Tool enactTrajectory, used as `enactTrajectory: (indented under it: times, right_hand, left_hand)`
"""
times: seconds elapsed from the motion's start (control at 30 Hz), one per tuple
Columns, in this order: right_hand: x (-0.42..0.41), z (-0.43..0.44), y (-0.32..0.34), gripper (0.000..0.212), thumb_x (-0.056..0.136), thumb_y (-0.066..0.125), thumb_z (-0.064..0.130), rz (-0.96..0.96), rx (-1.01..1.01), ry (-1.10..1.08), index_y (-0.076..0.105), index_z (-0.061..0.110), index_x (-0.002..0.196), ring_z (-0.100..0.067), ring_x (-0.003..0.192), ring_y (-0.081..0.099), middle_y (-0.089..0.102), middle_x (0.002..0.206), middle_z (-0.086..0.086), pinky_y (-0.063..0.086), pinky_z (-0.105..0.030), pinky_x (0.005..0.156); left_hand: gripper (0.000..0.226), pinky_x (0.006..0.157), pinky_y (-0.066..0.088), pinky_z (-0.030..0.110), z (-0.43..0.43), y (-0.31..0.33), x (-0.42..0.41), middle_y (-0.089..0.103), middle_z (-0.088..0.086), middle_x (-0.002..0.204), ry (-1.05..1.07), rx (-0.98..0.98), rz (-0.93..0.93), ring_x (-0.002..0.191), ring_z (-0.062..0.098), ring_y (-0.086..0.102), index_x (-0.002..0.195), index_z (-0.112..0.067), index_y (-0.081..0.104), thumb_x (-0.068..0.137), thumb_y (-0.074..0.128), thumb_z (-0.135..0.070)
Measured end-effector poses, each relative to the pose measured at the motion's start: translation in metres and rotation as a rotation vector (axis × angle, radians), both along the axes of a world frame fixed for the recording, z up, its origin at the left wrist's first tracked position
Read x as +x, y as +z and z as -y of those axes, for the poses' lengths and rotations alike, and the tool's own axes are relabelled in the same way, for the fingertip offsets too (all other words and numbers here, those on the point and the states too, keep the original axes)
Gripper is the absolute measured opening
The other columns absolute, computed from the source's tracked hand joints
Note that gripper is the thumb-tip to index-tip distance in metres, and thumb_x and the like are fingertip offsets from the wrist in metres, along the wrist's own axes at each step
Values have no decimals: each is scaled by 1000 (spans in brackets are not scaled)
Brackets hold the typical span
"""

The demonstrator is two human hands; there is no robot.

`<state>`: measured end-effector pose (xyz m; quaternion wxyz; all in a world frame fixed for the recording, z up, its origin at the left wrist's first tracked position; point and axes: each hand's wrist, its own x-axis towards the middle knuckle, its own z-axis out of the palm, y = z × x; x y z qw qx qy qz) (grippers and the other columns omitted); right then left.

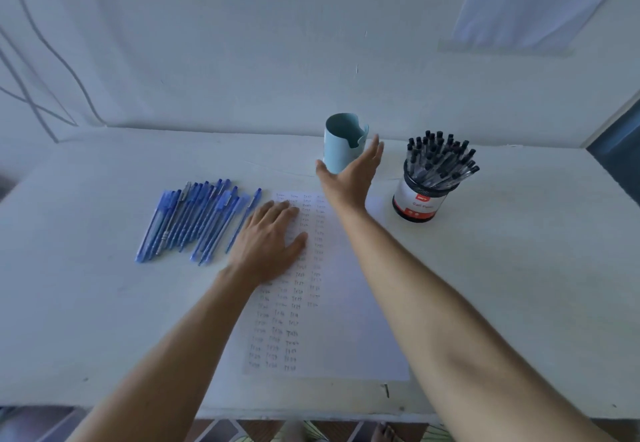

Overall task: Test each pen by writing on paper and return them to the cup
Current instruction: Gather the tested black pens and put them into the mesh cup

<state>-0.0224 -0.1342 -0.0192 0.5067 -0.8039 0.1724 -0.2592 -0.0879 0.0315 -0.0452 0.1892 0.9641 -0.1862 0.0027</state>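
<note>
Reaching for the cup, with no pen in either hand.

The right hand [349, 178] is stretched out with straight, spread fingers right at the light blue cup [341, 140] and holds nothing; I cannot tell if it touches the cup. The left hand [270, 244] lies flat on the paper [346, 303], fingers straight, holding nothing. The paper has many small written words. The blue pens [197, 220] lie in a bunch on the table [519, 268], left of the paper, not in the cup. A tub of black pens [429, 178] stands on the right. I think the cup is about to be grabbed. Next, the fingers must close round it softly so it does not tip.
</note>
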Motion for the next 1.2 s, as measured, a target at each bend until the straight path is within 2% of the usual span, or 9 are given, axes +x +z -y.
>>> enactTrajectory:
  times: [0.07, 0.23, 0.5, 0.73, 0.83, 0.93, 1.0, 1.1, 1.2]
  right_hand:
    - [17, 7, -1, 112, 75, 84, 23, 9, 41, 25, 9, 3, 156, -29, 146, 28, 25, 159, -17, 27, -40, 119]
    - [28, 18, 1, 85, 74, 83, 20, 3, 28, -30, 38, 0, 143, -31, 122, 48, 49, 134, -16, 41, -43, 105]
    - [-46, 5, -1, 83, 63, 83, 31, 146, 1, 82, 46, 12, 134, -21, 112, 53, 50, 124, -2, 53, -39, 90]
    - [-82, 6, -22, 94, 64, 83, 36, 62, -5, 144, 39, 11, 144, -20, 119, 52, 48, 131, -3, 52, -42, 95]
    - [-88, 1, -15, 104, 67, 85, 34, 55, -78, 117, 30, 3, 149, -26, 129, 44, 44, 141, -12, 42, -46, 107]
    - [-101, -14, -3, 85, 77, 68, 35, 248, -276, 50, 36, -3, 145, -32, 140, 35, 41, 148, -17, 28, -48, 117]
    - [-109, -29, 6, 65, 77, 60, 26, 374, -371, 112, 49, 0, 136, -35, 144, 31, 46, 145, -14, 21, -41, 120]
    - [-111, -57, 15, 39, 72, 59, 8, 469, -504, 278, 66, 7, 111, -33, 129, 49, 64, 120, -7, 34, -38, 112]
    - [-107, -90, 13, 33, 73, 45, 7, 367, -483, 390, 69, 11, 95, -31, 101, 61, 67, 98, -3, 47, -40, 89]
  left_hand:
    - [62, 122, 17, 37, -1, 0, 0, 35, -1, 159, -1, -8, 4, 150, 23, 21, 150, -21, 40, 98, 43, -54]
    - [61, 123, 15, 37, 0, 1, 1, 32, -2, 161, -4, -8, -5, 151, 21, 18, 152, -22, 38, 99, 46, -52]
    - [61, 122, 16, 38, 0, 3, -1, 34, -2, 159, 8, -15, 19, 150, 21, 20, 151, -22, 39, 98, 48, -52]
    - [60, 122, 20, 39, -1, 1, -2, 41, -1, 156, 21, -78, -6, 148, 22, 26, 146, -20, 48, 95, 56, -51]
    - [58, 119, 23, 36, -1, 5, -1, 50, 1, 150, 44, -197, -49, 146, 22, 33, 139, -17, 55, 90, 68, -44]
    - [48, 113, 27, 27, -7, 13, -2, 57, 2, 142, 71, -351, -9, 137, 18, 46, 133, -15, 61, 89, 73, -28]
    - [37, 105, 34, 23, -12, 19, -4, 63, 1, 135, 123, -434, 72, 120, 13, 57, 128, -15, 64, 91, 69, -17]
    - [27, 89, 43, 27, -22, 29, -7, 70, 2, 118, 225, -441, 156, 97, 11, 57, 116, -13, 70, 90, 65, -8]
    - [22, 86, 42, 31, -47, 31, -1, 72, 7, 105, 327, -440, 237, 99, 26, 63, 103, -10, 74, 87, 61, -3]
